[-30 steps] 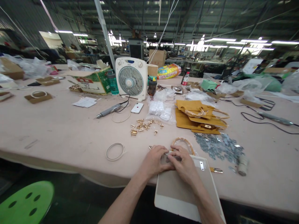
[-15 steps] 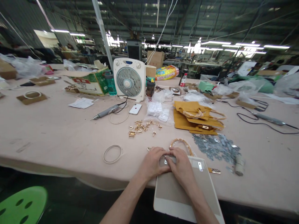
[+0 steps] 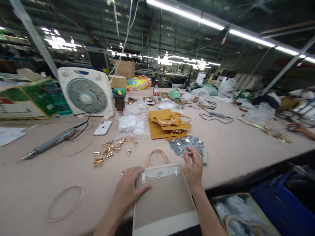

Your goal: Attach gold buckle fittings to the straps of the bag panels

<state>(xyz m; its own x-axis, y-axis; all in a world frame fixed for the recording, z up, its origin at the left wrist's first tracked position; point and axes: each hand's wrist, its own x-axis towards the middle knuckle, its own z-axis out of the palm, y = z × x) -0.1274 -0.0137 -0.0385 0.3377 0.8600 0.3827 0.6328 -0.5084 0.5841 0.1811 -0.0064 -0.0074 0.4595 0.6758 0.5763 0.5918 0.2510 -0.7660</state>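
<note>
The left hand (image 3: 128, 187) is lying spread on the panel (image 3: 164, 196), which is overhanging the table (image 3: 233, 157), while the right hand (image 3: 194, 168) is hovering half-curled beside the plates (image 3: 178, 145), its grip unclear.

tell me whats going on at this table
A person has the left hand on the left edge of a beige panel that overhangs the table edge. Three small plates sit along the panel's far end, with an orange handle beyond. The right hand is raised near a pile of grey metal pieces; whether it holds anything is unclear. Mustard bags lie stacked behind the pile.
</note>
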